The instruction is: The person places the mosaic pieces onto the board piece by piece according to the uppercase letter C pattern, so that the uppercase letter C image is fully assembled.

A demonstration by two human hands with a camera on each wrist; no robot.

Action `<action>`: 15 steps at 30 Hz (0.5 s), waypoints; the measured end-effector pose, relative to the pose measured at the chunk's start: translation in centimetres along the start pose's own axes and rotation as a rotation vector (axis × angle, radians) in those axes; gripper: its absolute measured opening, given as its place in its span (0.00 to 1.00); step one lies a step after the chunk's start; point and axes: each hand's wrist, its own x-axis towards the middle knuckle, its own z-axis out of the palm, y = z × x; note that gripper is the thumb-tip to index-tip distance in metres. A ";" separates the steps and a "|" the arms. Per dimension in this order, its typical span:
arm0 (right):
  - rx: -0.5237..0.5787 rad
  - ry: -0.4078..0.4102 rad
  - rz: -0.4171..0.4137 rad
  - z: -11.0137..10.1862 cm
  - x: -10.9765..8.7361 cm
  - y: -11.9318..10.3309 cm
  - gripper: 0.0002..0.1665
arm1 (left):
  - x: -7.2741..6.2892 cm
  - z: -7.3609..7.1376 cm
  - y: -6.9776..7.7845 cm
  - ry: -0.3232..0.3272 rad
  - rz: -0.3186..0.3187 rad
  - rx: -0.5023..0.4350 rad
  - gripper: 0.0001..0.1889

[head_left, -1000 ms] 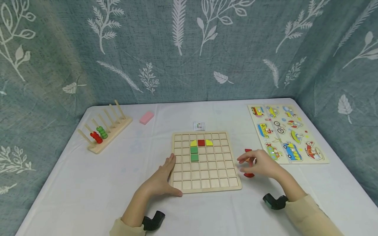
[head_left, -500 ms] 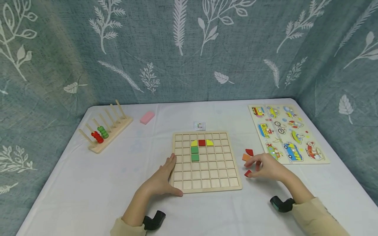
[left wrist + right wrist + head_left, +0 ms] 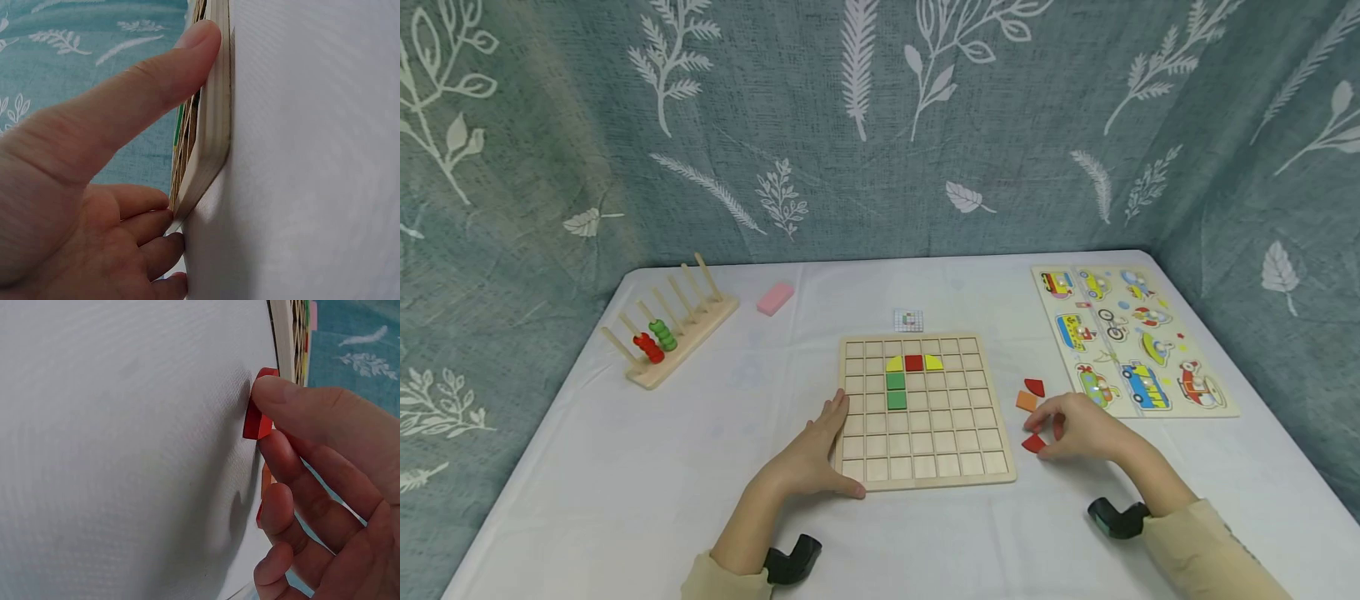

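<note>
A wooden grid board lies on the white cloth. Set in it are two green squares, a red square and yellow curved pieces. My left hand rests against the board's near left corner, its thumb on the front edge and its straight fingers along the left side. Right of the board, my right hand pinches a red quarter-circle tile between thumb and forefinger, low over the cloth. An orange square tile and another red quarter-circle tile lie just beyond it.
Behind the board lies a small pattern card. A wooden peg rack with red and green beads stands at the left, near a pink block. A vehicle puzzle board lies at the far right.
My right hand has drawn back to the right and lower, uncovering the orange tile and the farther red tile, and its fingers are now on the nearer red tile. My left hand stays put.
</note>
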 end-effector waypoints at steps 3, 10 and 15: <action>-0.007 -0.002 0.003 0.0 0.0 0.0 0.16 | 0.0 0.0 0.0 -0.001 -0.001 -0.001 0.67; -0.018 -0.003 0.012 0.0 0.0 -0.2 0.15 | 0.0 0.0 0.2 -0.001 -0.007 -0.013 0.66; -0.027 -0.005 0.011 0.1 0.0 -0.4 0.14 | 0.0 0.0 0.2 -0.001 -0.009 -0.012 0.66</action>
